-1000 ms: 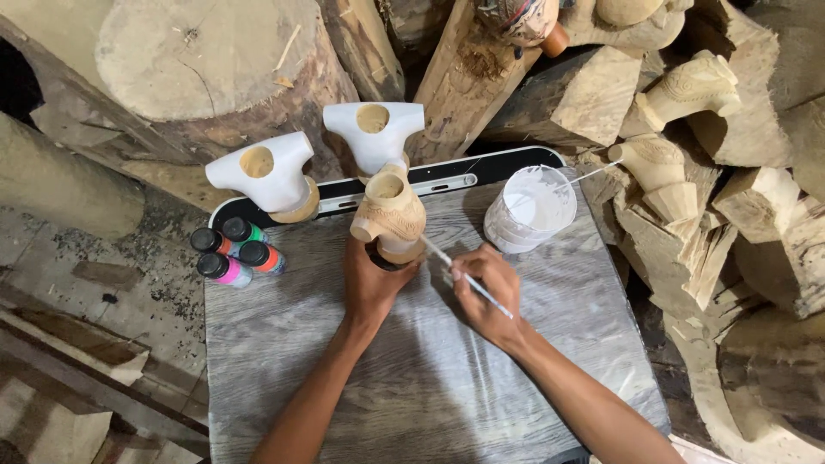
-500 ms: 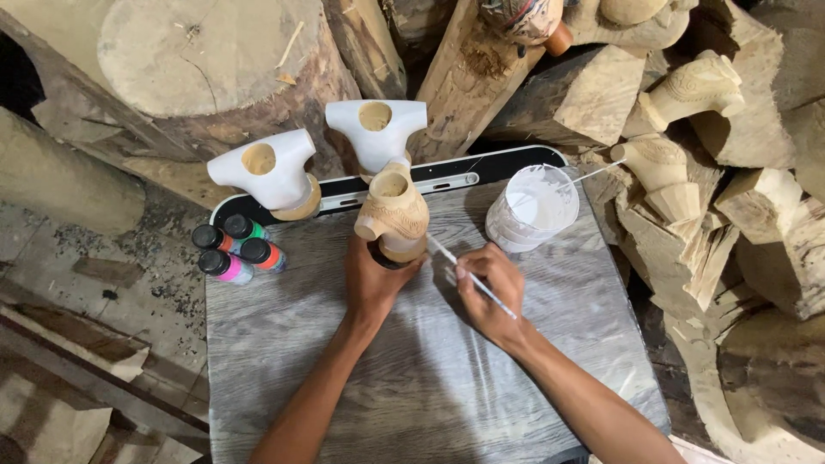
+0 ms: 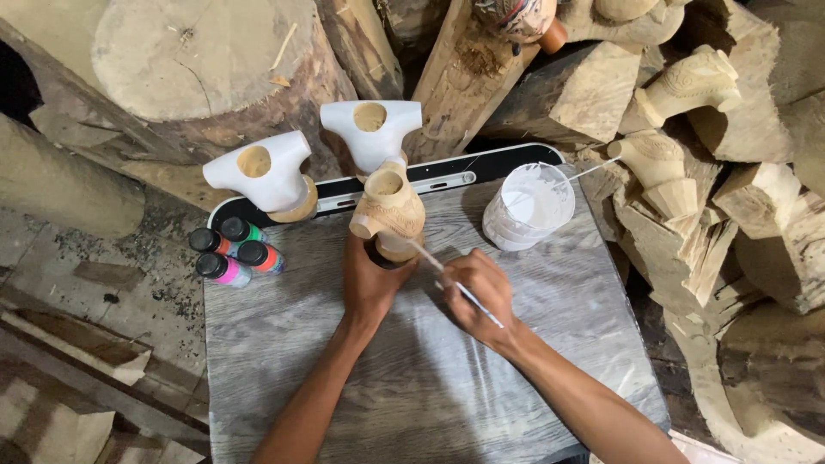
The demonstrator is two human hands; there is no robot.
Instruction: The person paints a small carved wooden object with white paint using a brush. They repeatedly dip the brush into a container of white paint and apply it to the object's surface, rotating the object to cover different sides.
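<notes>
carving's base [image 3: 388, 255] hidden by left hand [image 3: 371, 277]

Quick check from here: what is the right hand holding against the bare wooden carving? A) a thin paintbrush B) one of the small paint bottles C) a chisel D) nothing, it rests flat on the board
A: the right hand grips a thin paintbrush whose tip reaches the unpainted carving that the left hand steadies from below; the small paint bottles stand untouched on the board.

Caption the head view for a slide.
Left hand steadies an unpainted carved wooden piece while the right hand brings a thin brush to it, beside a cup of white paint.
</notes>
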